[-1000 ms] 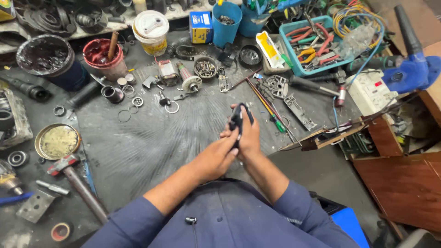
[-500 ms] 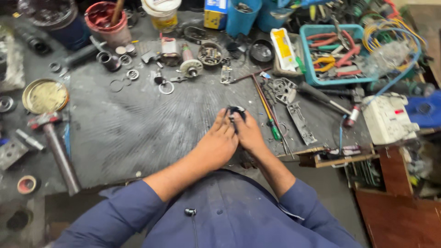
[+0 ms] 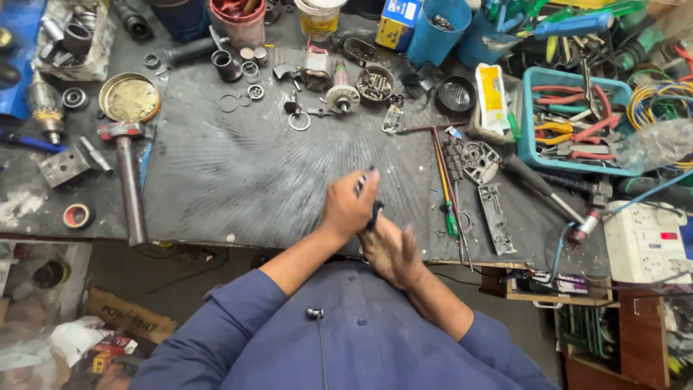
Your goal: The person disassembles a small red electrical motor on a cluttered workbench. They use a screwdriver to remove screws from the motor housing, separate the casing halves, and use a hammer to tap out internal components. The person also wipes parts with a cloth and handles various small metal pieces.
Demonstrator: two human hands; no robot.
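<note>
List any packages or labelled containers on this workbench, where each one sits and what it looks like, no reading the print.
Small box: back edge, centre; blue and yellow carton.
Flat packet: right of centre, beside the teal basket; long, white with yellow and green.
Plastic tub: back edge, left of the box; white lid, yellowish label.
Cardboard carton: on the floor, lower left; brown, printed.

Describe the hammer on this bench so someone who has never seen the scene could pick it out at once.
Start at the dark ribbed mat covering the middle of the workbench and go to its left edge. The hammer lies there, handle pointing toward the person, just below a round brass-coloured tin. Its red-marked head and long handle set it apart.
</note>
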